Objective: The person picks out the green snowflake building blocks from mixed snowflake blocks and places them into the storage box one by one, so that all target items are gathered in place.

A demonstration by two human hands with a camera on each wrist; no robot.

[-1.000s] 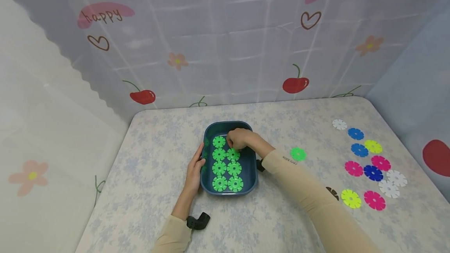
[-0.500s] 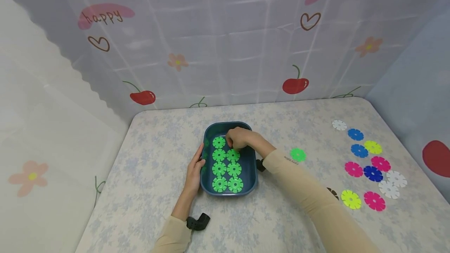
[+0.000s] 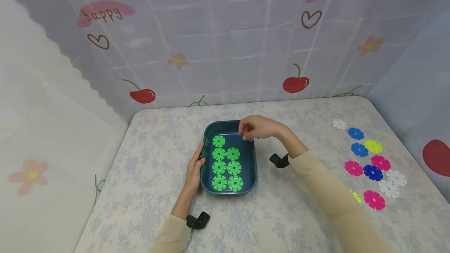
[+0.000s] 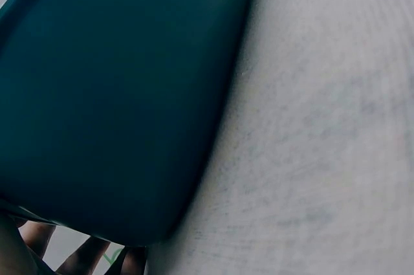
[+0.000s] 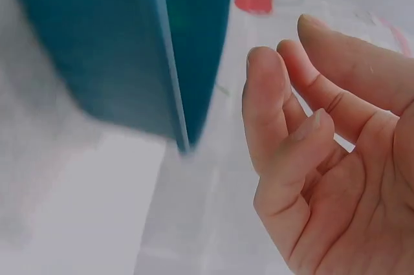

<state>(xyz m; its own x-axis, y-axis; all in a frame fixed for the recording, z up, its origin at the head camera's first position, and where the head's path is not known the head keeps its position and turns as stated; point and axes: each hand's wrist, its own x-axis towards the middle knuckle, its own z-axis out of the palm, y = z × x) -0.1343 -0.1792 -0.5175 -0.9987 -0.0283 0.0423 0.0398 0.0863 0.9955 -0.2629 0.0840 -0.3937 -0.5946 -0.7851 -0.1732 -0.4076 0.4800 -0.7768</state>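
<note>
A dark teal tray (image 3: 225,195) holds several bright green notched discs (image 3: 219,167) in two columns, the left one reaching farther back. My left hand (image 3: 192,173) grips the tray's left side, the thumb at the rim and the fingers along the outer wall. In the left wrist view the tray's end wall (image 4: 129,94) fills much of the picture, fingers peeking out below it. Over the tray's far right rim hovers my right hand (image 3: 259,127). Its loosely curled fingers (image 5: 265,87) have nothing between them in the right wrist view.
Loose notched discs lie on the right of the table: white (image 3: 339,124), blue (image 3: 356,133), yellow (image 3: 373,146), pink (image 3: 374,200) and dark blue (image 3: 373,172). My right sleeve (image 3: 330,194) covers part of that area. A printed curtain (image 3: 225,50) hangs behind the table.
My right hand has risen out of the tray and moved right to its far rim, fingers loosened. The right sleeve now hides the green disc on the table. The left hand stays put.
</note>
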